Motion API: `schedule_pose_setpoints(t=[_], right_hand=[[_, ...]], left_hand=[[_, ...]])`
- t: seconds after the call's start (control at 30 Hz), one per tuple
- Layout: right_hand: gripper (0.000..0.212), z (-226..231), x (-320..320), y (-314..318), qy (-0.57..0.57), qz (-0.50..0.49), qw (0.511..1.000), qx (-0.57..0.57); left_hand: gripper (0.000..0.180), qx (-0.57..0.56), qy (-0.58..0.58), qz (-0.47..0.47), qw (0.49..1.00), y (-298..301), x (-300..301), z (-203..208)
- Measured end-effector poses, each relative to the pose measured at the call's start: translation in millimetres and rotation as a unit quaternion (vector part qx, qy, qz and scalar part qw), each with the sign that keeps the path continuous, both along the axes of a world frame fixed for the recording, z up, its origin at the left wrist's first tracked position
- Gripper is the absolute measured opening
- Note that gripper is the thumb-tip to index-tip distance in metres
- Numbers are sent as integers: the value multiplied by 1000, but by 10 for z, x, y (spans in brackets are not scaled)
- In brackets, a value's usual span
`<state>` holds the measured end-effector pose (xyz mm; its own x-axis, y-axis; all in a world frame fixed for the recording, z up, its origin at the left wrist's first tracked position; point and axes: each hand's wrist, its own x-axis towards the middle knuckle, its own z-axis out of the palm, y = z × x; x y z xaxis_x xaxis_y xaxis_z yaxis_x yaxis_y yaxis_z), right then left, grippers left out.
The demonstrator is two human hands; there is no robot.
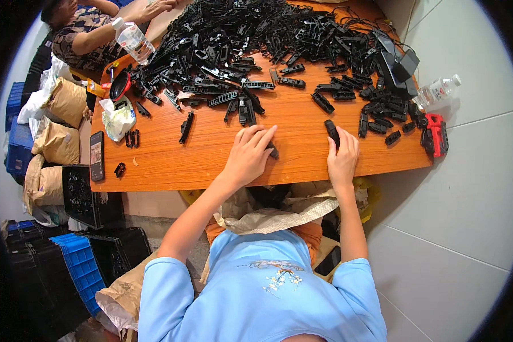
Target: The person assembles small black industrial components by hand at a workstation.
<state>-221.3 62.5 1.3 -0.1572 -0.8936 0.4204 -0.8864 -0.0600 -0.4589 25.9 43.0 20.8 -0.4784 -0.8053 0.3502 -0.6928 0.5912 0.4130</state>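
Observation:
My left hand (248, 153) rests at the front of the wooden table (211, 165), its fingers curled round a small black plastic part (273, 151) that shows beside the fingertips. Just beyond those fingers lie long black plastic parts (243, 109), close together. To the right, my right hand (343, 159) grips another black plastic part (332, 131), an elongated piece with a rounded far end. The palms hide the undersides of both held pieces. A large heap of black plastic parts (228, 34) spreads across the far side of the table.
Smaller black parts (382, 114) cluster at the right, near a red-and-black tool (434, 135). Plastic bottles (134, 41) stand at both sides. A phone (97, 157) lies at the left edge. Another person (88, 34) sits far left. A woven sack (273, 214) covers my lap.

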Motion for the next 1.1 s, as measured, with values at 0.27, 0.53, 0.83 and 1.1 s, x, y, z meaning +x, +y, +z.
schedule_pose_setpoints(t=[0.27,0.53,0.83,1.1], right_hand=[[29,138,410,158,-132,175,975,23],[43,244,747,193,-87,317,944,23],[41,263,791,230,12,333,943,8],[20,207,780,236,57,346,937,-9]], left_hand=[[80,-22,53,36,998,202,82,-108],[84,81,134,63,986,180,217,-177],[73,166,203,13,965,237,190,70],[39,-4,36,-71,997,-141,-133,-106]])
